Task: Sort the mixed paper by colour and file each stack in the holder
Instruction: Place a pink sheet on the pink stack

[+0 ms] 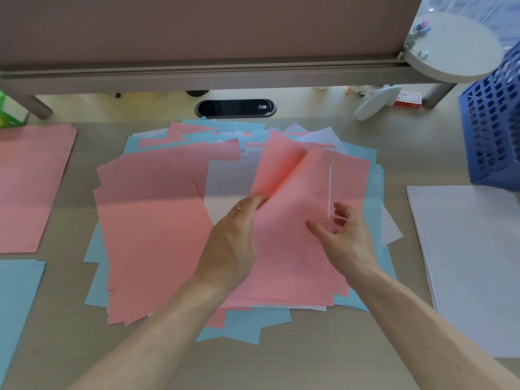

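Left hand [233, 243] fingers [257, 199] pinch pink sheet [278, 164]; right hand [349, 240] fingers [341, 208] spread; grommet label [262, 107] illegible.

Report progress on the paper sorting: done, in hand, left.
Done: separate stacks begun, pink stack and blue stack on the left, white stack on the right. In hand: the left hand pinches a pink sheet curling off the mixed pile; the right hand hovers open. Left: the large mixed pile, then filing; the holder's inside is hidden.
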`<control>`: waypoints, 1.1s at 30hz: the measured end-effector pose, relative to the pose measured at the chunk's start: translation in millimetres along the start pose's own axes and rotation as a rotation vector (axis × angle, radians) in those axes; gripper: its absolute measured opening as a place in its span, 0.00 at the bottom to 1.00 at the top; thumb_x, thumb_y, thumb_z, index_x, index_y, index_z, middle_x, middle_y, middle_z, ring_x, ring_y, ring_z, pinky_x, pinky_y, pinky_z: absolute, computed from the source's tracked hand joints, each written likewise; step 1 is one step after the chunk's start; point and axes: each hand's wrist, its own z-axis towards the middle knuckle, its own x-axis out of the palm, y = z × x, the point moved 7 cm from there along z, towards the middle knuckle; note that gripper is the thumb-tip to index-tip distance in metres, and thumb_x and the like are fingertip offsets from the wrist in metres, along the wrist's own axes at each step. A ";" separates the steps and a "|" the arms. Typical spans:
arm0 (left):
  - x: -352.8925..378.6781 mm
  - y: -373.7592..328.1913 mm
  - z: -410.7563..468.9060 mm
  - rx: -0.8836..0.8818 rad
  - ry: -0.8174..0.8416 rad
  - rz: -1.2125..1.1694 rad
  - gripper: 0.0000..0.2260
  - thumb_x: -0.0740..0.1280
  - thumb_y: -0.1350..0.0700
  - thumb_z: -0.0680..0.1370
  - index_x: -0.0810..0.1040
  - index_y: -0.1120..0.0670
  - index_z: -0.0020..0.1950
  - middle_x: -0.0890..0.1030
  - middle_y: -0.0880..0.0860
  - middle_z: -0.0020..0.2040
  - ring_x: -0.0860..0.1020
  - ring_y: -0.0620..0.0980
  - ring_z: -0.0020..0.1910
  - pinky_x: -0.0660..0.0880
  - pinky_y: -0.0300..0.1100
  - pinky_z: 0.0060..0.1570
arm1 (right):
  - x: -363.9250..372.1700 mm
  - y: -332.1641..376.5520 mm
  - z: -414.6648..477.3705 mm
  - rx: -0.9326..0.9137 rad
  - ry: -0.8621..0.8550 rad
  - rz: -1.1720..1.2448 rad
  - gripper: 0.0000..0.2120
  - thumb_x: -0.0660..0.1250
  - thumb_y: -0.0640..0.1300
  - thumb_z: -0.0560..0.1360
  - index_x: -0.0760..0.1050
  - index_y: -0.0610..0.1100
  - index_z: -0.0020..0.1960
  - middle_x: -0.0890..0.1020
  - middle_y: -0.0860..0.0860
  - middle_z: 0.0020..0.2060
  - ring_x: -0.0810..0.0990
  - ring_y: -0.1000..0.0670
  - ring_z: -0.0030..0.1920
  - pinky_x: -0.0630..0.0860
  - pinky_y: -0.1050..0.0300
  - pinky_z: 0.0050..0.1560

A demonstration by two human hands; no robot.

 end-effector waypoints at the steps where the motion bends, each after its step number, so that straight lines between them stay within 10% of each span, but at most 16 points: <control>1: -12.3 0.6 2.3 -0.037 -0.064 -0.108 0.25 0.61 0.71 0.78 0.75 0.51 0.70 0.80 0.46 0.63 0.80 0.46 0.59 0.71 0.30 0.60 | -1.3 4.5 -0.7 -0.013 -0.010 0.034 0.37 0.76 0.56 0.72 0.65 0.48 0.76 0.74 0.53 0.66 0.75 0.53 0.63 0.73 0.54 0.63; 5: -52.0 20.5 8.7 -0.267 -0.164 -0.389 0.22 0.63 0.70 0.79 0.77 0.44 0.61 0.84 0.41 0.54 0.81 0.36 0.52 0.75 0.31 0.53 | 20.1 26.3 -0.8 0.041 0.203 0.277 0.21 0.73 0.54 0.75 0.73 0.50 0.64 0.82 0.54 0.56 0.81 0.55 0.53 0.76 0.61 0.54; 10: -89.0 68.5 0.3 -0.501 -0.240 -0.470 0.05 0.65 0.57 0.83 0.80 0.52 0.52 0.83 0.43 0.41 0.78 0.41 0.37 0.75 0.37 0.39 | 61.4 63.1 0.9 0.009 0.269 0.411 0.06 0.73 0.45 0.76 0.82 0.48 0.52 0.88 0.49 0.46 0.87 0.45 0.48 0.82 0.40 0.55; 13: -105.5 108.1 -20.0 -0.605 -0.272 -0.351 0.18 0.66 0.47 0.81 0.76 0.60 0.41 0.71 0.48 0.32 0.67 0.47 0.32 0.65 0.45 0.33 | 90.5 87.0 -6.3 -0.035 0.256 0.409 0.06 0.72 0.42 0.76 0.81 0.49 0.52 0.88 0.50 0.45 0.87 0.46 0.47 0.83 0.43 0.53; 17: -140.9 155.6 -35.6 -0.652 -0.293 -0.306 0.16 0.67 0.46 0.76 0.80 0.59 0.44 0.82 0.56 0.37 0.74 0.50 0.34 0.77 0.56 0.37 | 144.3 113.8 -20.5 -0.046 0.307 0.354 0.09 0.73 0.41 0.75 0.80 0.50 0.54 0.88 0.51 0.45 0.87 0.47 0.45 0.83 0.46 0.50; 21: -210.0 214.8 -38.0 -0.625 -0.308 -0.251 0.05 0.72 0.58 0.78 0.80 0.48 0.44 0.83 0.42 0.39 0.79 0.32 0.34 0.75 0.33 0.36 | 223.6 153.1 -36.4 -0.058 0.346 0.309 0.11 0.74 0.40 0.75 0.79 0.48 0.56 0.88 0.50 0.44 0.87 0.47 0.43 0.84 0.49 0.44; 24: -276.8 281.0 -47.7 -0.677 -0.313 -0.191 0.03 0.73 0.57 0.76 0.81 0.49 0.45 0.83 0.42 0.40 0.79 0.34 0.35 0.73 0.39 0.37 | 305.8 193.3 -52.8 -0.112 0.362 0.213 0.11 0.74 0.39 0.74 0.79 0.44 0.55 0.87 0.51 0.42 0.87 0.50 0.40 0.84 0.47 0.45; 33: -405.4 436.7 -47.7 -0.676 -0.309 -0.077 0.28 0.75 0.62 0.73 0.69 0.44 0.67 0.83 0.50 0.54 0.83 0.48 0.49 0.80 0.50 0.53 | 496.7 284.2 -78.6 -0.251 0.366 0.002 0.05 0.72 0.42 0.71 0.80 0.48 0.47 0.86 0.50 0.43 0.85 0.50 0.45 0.82 0.50 0.50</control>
